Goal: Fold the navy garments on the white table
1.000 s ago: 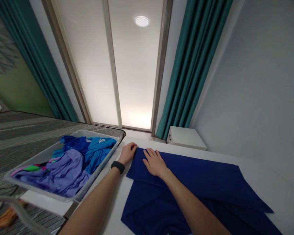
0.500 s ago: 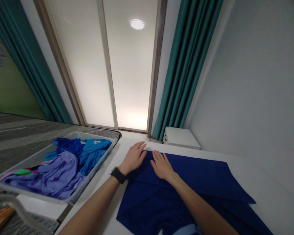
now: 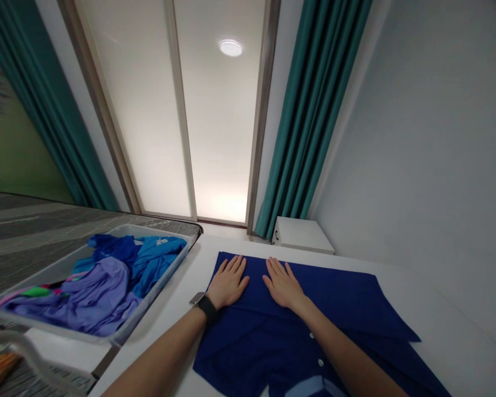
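Note:
A dark blue buttoned shirt (image 3: 334, 286) lies spread on the white table (image 3: 177, 309), its light blue inner collar showing at the bottom of the view. My left hand (image 3: 227, 281), with a dark watch (image 3: 204, 305) on the wrist, rests flat on the shirt near its far left corner. To its right, my right hand (image 3: 283, 283) presses flat on the same cloth, fingers stretched toward the far edge. White buttons show beside my right forearm. Neither hand grips anything.
At left stands a translucent plastic bin (image 3: 149, 300) holding purple and blue clothes (image 3: 103, 292). Behind the table are a small white cabinet (image 3: 301, 234), a teal curtain (image 3: 310, 127) and frosted sliding doors (image 3: 219, 138). A grey wall (image 3: 430, 154) rises at right.
My left hand has come down flat onto the shirt's far left corner, which now lies spread out. My right hand has shifted slightly right. More of the buttons show.

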`<state>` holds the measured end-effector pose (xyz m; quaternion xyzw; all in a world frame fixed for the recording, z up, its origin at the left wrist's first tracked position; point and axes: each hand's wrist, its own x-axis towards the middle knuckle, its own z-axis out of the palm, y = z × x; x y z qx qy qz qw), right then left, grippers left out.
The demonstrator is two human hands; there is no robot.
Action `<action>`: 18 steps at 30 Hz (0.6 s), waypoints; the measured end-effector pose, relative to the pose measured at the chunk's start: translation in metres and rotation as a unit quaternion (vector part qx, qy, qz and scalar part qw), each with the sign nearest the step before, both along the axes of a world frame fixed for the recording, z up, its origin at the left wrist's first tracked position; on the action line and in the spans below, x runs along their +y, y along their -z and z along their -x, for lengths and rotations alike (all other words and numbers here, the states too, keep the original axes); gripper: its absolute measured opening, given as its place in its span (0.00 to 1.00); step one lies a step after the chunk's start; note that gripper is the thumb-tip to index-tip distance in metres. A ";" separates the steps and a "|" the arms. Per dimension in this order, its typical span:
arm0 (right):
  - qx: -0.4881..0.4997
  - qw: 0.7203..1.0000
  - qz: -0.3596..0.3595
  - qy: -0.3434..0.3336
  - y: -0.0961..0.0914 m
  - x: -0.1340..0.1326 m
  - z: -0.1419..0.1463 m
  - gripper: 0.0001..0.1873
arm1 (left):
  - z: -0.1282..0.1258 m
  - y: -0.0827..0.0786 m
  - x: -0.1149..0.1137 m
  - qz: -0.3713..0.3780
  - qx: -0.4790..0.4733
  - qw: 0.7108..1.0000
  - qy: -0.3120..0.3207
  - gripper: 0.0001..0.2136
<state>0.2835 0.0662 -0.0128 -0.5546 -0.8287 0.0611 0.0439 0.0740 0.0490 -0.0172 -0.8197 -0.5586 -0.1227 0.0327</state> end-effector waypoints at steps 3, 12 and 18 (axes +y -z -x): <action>-0.010 1.000 -0.001 0.027 0.000 -0.005 -0.025 0.36 | 0.000 -0.001 0.000 0.003 0.006 1.000 0.000 0.27; -0.037 0.993 -0.008 0.110 0.006 -0.026 -0.103 0.36 | 0.005 0.003 0.006 0.003 -0.002 1.000 0.013 0.27; -0.019 0.992 -0.012 0.124 0.007 -0.036 -0.089 0.36 | 0.026 0.008 0.015 0.009 0.003 0.999 0.033 0.27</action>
